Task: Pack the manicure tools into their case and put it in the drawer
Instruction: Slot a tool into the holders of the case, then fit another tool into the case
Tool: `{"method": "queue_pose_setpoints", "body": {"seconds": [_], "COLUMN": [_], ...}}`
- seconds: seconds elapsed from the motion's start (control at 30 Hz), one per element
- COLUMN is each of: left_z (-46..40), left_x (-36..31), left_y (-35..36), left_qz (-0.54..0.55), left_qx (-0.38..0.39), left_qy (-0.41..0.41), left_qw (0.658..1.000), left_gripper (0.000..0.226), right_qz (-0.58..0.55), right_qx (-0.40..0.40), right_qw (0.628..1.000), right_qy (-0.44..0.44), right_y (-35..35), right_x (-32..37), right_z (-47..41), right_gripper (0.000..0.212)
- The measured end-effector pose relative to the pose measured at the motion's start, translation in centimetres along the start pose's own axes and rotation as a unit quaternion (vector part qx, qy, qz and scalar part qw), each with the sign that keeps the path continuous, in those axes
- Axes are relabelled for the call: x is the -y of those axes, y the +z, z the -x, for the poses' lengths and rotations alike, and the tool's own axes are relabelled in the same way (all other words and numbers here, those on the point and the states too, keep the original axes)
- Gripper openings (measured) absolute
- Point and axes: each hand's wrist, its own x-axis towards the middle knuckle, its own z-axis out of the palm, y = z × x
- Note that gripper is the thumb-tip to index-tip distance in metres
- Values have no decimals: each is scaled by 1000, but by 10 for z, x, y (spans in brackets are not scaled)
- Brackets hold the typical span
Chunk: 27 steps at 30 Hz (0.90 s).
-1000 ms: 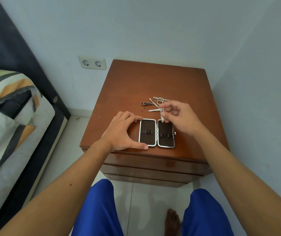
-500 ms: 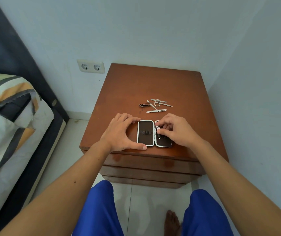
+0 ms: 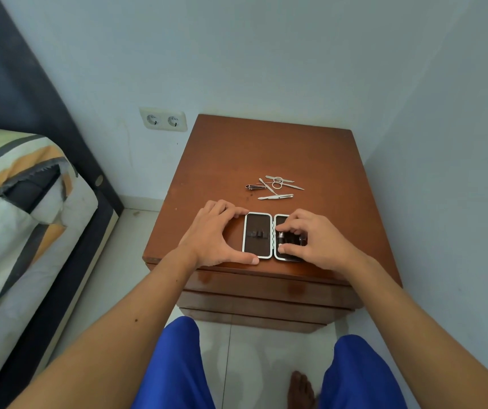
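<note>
Fingertips (image 3: 284, 248) of your right hand (image 3: 318, 242) curl down, pinching what looks like a small tool (image 3: 281, 240) into the open case (image 3: 257, 236). Your left hand (image 3: 213, 236) grips the case's left half at the nightstand's (image 3: 310, 154) near edge. Loose tools (image 3: 275, 187) lie farther back: thin, slippery steel, I'd judge, so take each mid-shaft.

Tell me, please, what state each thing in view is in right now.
case, open, lying flat on the nightstand
left hand, grips the case's left half by its ends
right hand, fingers curled on a tool in the case's right half
loose tools, lying unpacked behind the case
drawers, closed
wall socket, nothing plugged in
</note>
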Motion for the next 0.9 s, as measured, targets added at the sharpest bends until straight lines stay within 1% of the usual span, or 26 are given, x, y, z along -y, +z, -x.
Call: {"method": "queue_pose_setpoints", "body": {"seconds": [0.07, 0.17, 0.23, 0.3, 0.4, 0.53, 0.63, 0.8, 0.9], "left_z": [0, 0, 0, 0, 0, 0, -1, -2, -1], "left_x": [0, 0, 1, 2, 3, 3, 3, 4, 4], "left_y": [0, 0, 0, 1, 2, 2, 1, 0, 1], "left_qz": [0, 0, 2, 2, 0, -7, -9, -11, -14], "left_qx": [-1, -12, -16, -17, -16, -24, -22, -16, -17], "left_qy": [2, 11, 14, 16, 18, 25, 28, 26, 27], "left_qw": [1000, 1000, 1000, 1000, 1000, 999, 999, 999, 999], "left_gripper": [111, 111, 111, 110, 110, 108, 108, 109, 108], "right_qz": [-33, -80, -84, -71, -40, 42, 90, 92, 49], "right_qx": [-27, -100, -139, -158, -155, -114, -82, -80, -107], "right_qw": [999, 992, 987, 985, 987, 992, 992, 991, 992], "right_qy": [0, 6, 5, -1, -12, -29, -34, -46, -51], "right_y": [-1, -4, -5, -2, 4, 10, 14, 17, 12], "right_x": [0, 5, 9, 13, 18, 21, 18, 14, 18], "right_z": [-2, -20, -44, -71, -107, -136, -146, -147, -137], "right_gripper": [45, 30, 20, 16, 18, 27, 26, 16, 13]}}
